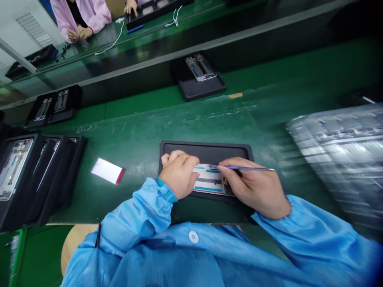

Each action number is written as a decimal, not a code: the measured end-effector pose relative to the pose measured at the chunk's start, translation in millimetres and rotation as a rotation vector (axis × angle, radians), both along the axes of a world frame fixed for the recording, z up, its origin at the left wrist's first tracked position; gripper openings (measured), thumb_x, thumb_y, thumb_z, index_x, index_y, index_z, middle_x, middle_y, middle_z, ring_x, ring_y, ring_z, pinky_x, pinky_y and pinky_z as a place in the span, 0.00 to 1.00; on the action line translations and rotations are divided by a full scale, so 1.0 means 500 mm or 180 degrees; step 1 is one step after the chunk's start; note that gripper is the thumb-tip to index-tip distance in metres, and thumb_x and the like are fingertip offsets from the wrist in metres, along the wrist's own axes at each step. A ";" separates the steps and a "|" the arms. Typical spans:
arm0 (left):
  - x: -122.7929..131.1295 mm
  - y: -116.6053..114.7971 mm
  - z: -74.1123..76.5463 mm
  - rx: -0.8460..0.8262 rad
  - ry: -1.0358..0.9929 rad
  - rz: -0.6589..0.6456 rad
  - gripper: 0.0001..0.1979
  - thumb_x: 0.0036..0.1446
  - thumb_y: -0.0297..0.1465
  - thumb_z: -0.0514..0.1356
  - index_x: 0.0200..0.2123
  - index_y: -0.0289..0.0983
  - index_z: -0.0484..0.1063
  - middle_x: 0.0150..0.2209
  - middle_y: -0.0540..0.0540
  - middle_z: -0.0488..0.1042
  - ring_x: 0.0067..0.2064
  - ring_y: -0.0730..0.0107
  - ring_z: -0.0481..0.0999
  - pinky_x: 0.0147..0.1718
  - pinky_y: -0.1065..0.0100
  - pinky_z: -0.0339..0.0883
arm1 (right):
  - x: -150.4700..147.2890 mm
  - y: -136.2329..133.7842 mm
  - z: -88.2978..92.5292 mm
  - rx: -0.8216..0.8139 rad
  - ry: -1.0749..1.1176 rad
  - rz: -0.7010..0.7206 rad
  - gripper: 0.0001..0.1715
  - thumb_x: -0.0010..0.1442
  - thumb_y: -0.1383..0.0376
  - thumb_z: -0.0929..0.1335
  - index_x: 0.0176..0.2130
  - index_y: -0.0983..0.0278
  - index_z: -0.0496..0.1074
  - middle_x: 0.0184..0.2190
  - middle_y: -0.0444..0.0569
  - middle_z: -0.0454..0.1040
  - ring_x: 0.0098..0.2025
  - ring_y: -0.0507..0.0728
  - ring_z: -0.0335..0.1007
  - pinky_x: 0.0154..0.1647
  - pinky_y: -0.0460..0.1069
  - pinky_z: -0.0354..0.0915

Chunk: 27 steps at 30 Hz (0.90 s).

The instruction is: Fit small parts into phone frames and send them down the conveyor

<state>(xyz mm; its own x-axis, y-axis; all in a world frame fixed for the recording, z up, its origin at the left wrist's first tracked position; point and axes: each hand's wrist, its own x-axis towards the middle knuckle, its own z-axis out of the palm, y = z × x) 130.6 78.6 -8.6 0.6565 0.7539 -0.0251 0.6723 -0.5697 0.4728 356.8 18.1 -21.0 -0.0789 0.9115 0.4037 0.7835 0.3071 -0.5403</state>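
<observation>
the right hand (254,185) grips a slim tool (261,169); the left hand (179,174) rests on a phone frame (206,174), its grip unclear. scuffed green tabletop (143,131) surrounds both, a pink-sleeved person (100,16) beyond.

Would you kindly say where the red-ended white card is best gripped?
Pinch the card by its long edges near the middle, probably with the left hand from above: it lies flat on the green table, narrower across than along.

Green workbench (134,129) — pale wall (18,8), slatted vent (34,30) upper left — rounded tan seat (69,243) below.
</observation>
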 end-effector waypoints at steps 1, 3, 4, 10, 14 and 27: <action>0.000 0.000 0.000 0.0001 -0.0001 0.0003 0.13 0.68 0.33 0.63 0.54 0.42 0.72 0.55 0.43 0.80 0.65 0.51 0.69 0.58 0.47 0.58 | -0.001 -0.001 -0.001 0.0020 -0.0016 0.0027 0.08 0.74 0.63 0.68 0.41 0.58 0.78 0.37 0.47 0.85 0.36 0.58 0.83 0.38 0.52 0.76; 0.000 0.000 0.001 0.0010 -0.0008 0.0008 0.12 0.67 0.33 0.63 0.53 0.42 0.72 0.54 0.43 0.80 0.65 0.51 0.69 0.58 0.47 0.58 | -0.005 -0.002 -0.004 0.0126 -0.0034 0.0101 0.07 0.73 0.63 0.68 0.42 0.59 0.77 0.37 0.48 0.85 0.37 0.57 0.83 0.39 0.51 0.76; 0.000 0.000 0.001 0.0016 -0.0019 0.0009 0.12 0.67 0.32 0.63 0.53 0.42 0.72 0.54 0.44 0.80 0.65 0.52 0.69 0.58 0.47 0.58 | -0.006 -0.003 -0.005 0.0188 -0.0039 0.0134 0.06 0.73 0.64 0.68 0.42 0.59 0.77 0.38 0.48 0.85 0.37 0.57 0.83 0.39 0.51 0.76; -0.001 0.000 0.002 0.0010 0.0002 0.0020 0.12 0.67 0.32 0.63 0.53 0.42 0.72 0.54 0.44 0.80 0.65 0.51 0.69 0.58 0.47 0.59 | -0.006 -0.005 0.000 0.0090 0.0022 -0.0010 0.07 0.73 0.64 0.68 0.42 0.58 0.78 0.36 0.47 0.85 0.36 0.58 0.83 0.40 0.51 0.76; 0.000 0.000 0.004 -0.0003 0.0017 0.0033 0.11 0.67 0.32 0.63 0.53 0.42 0.72 0.54 0.44 0.80 0.65 0.51 0.69 0.58 0.47 0.58 | -0.002 0.001 0.005 0.0126 0.0062 0.0020 0.06 0.72 0.65 0.69 0.41 0.58 0.77 0.36 0.46 0.84 0.36 0.57 0.83 0.38 0.50 0.75; 0.000 -0.001 0.002 -0.0027 0.0003 0.0054 0.11 0.67 0.32 0.64 0.52 0.42 0.72 0.53 0.44 0.80 0.65 0.52 0.69 0.58 0.47 0.58 | -0.010 -0.003 -0.009 0.0521 -0.0197 0.0224 0.03 0.73 0.66 0.69 0.44 0.60 0.76 0.38 0.47 0.85 0.38 0.57 0.84 0.40 0.50 0.74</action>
